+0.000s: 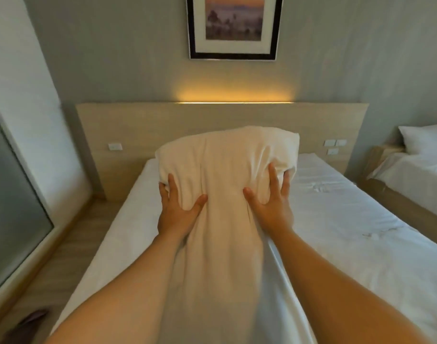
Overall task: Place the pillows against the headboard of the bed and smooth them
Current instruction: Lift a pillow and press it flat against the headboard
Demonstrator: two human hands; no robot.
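Carrying is under way: one pillow [225,170] is held above the bed [336,219], short of the far headboard [187,125], fingers of the left hand [177,212] and right hand [272,207] clamped on it. Placement and smoothing are judged outstanding.
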